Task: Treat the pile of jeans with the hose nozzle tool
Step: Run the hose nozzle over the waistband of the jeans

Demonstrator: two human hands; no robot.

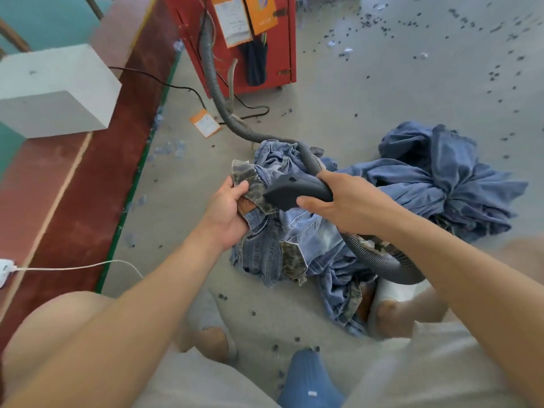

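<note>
A pair of blue jeans with camouflage pocket lining hangs in front of me above the floor. My left hand grips its waistband and the turned-out lining. My right hand holds the dark grey hose nozzle tool, whose flat mouth presses against the lining beside my left fingers. Its ribbed grey hose runs back to a red machine and also loops under my right forearm. A pile of blue jeans lies on the floor to the right.
Dark lint bits are scattered over the grey concrete floor. A red-brown bench with a white box runs along the left. An orange tag and a black cable lie near the machine. My knees and a blue stool are below.
</note>
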